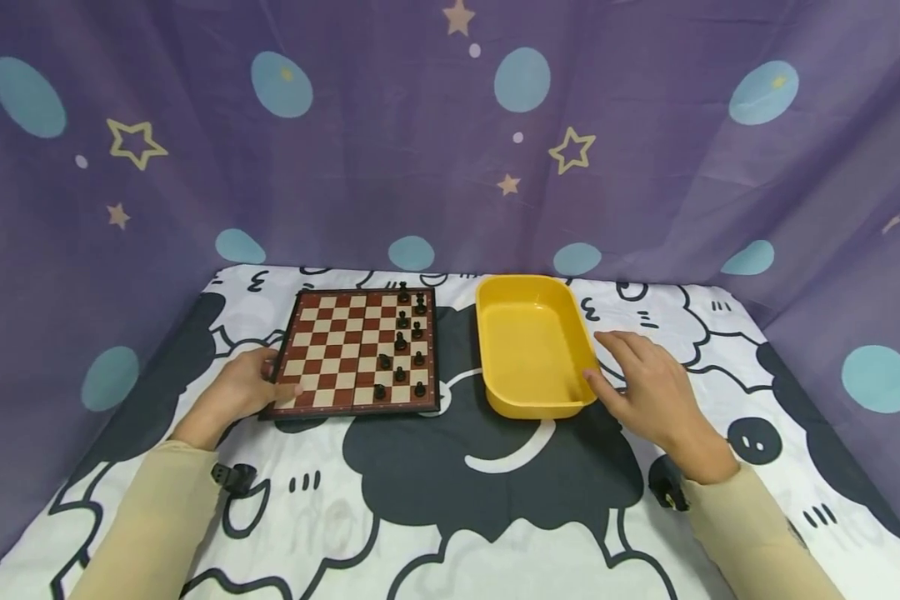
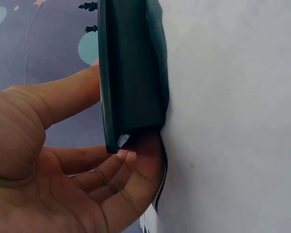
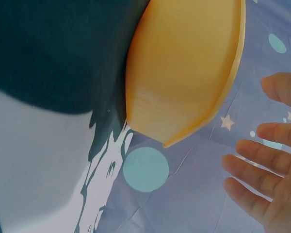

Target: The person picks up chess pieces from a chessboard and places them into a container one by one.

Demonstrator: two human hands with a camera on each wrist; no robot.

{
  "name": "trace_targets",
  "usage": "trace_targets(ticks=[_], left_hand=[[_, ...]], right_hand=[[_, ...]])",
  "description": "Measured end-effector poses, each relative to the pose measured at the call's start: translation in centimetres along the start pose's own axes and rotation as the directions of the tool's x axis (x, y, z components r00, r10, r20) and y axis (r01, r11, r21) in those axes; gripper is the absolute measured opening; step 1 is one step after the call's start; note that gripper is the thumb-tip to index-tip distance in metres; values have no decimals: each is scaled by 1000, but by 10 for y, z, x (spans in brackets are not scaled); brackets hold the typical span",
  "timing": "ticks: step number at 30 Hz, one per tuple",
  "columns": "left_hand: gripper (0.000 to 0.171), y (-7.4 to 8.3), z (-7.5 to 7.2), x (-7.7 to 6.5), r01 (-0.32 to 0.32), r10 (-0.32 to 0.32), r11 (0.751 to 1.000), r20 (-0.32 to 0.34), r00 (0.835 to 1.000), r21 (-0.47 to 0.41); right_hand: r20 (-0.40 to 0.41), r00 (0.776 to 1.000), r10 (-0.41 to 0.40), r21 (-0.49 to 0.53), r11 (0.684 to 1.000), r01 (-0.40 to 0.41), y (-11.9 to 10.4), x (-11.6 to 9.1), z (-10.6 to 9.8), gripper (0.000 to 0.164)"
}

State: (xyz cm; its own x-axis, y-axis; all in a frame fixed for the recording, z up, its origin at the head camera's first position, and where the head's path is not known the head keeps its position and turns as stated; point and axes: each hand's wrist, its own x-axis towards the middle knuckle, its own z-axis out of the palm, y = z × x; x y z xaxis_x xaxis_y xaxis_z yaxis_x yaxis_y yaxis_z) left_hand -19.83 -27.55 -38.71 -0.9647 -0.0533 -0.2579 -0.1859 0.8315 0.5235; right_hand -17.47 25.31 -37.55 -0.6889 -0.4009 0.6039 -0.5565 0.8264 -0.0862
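Note:
A brown-and-cream chessboard (image 1: 330, 338) lies left of centre, with several black chess pieces (image 1: 401, 342) standing along its right side. My left hand (image 1: 232, 388) grips the board's left edge, thumb over the top. In the left wrist view, the fingers of that hand curl under the dark side of the chessboard (image 2: 136, 63). To the right of the board sits a yellow plastic tub (image 1: 534, 411), with nothing inside. My right hand (image 1: 651, 392) hovers by the tub's right rim, fingers spread; the right wrist view has them apart from the tub wall (image 3: 184, 63).
A white cloth (image 1: 307, 517) with a black cartoon sheep pattern covers the table. Behind it hangs a purple curtain (image 1: 397, 167) with stars and blue ovals. A small dark device is strapped near each wrist.

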Motion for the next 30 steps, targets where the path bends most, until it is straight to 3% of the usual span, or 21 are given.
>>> trace_targets(ticks=[9,17,30], left_hand=[[92,-5,1,-1,17,-17,1000,12,1000,-14],[85,1,3,0,-2,2,999,16,1000,-33],[90,2,-1,-1,15,-14,1000,16,1000,-9]], right_hand=[[13,999,-40,25,999,40,-10,2,6,56],[8,998,-55,59,997,54,-20,4,5,58],[30,993,-114,145,983,108,-52,25,17,57]])
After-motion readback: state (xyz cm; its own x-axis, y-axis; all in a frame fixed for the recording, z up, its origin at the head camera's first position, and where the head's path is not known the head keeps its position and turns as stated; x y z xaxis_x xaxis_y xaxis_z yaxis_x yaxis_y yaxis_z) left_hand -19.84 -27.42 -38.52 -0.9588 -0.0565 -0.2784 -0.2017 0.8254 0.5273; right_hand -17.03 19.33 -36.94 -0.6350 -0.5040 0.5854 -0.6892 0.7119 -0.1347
